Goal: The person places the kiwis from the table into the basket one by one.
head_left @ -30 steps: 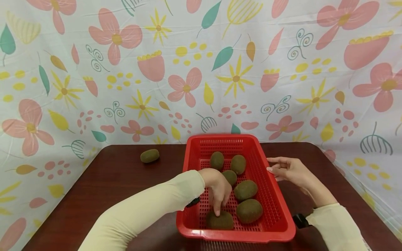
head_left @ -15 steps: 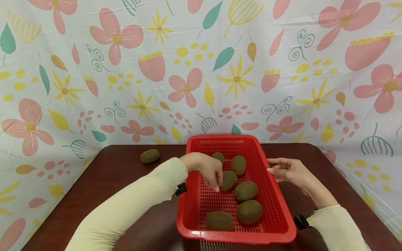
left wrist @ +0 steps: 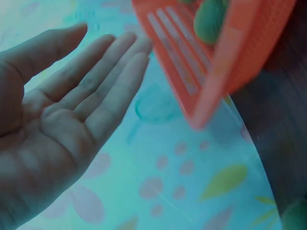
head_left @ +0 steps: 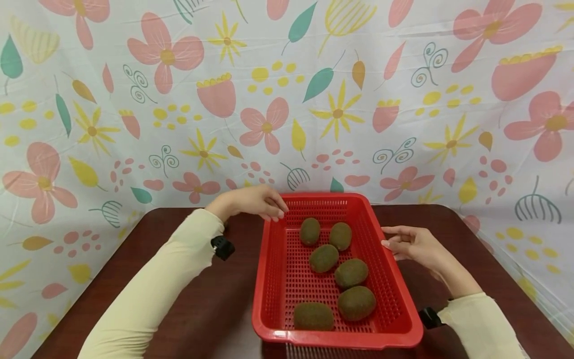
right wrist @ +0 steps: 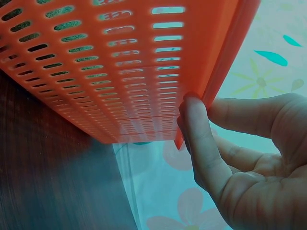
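Note:
In the head view, several brown kiwis (head_left: 324, 258) lie apart on the floor of a red plastic basket (head_left: 271, 279). My left hand (head_left: 255, 202) hovers at the basket's far left corner, its fingers loosely bent and holding nothing. The left wrist view shows that same hand (left wrist: 81, 100) with its palm bare and fingers extended beside the rim. On the basket's right side, my right hand (head_left: 414, 249) pinches the rim between thumb and fingers, as the right wrist view also shows (right wrist: 240, 148). One more kiwi (left wrist: 295, 215) on the table is mostly hidden behind my left wrist in the head view.
The basket stands on a dark brown table (head_left: 197, 299) with rounded far corners. A white cloth (head_left: 287, 99) printed with flowers and leaves hangs right behind the table's back edge. Each wrist wears a black strap (head_left: 222, 248).
My left hand has drawn up and leftward from the kiwis inside the basket to its far left corner. The middle kiwi has shifted slightly left. My right hand stays on the rim.

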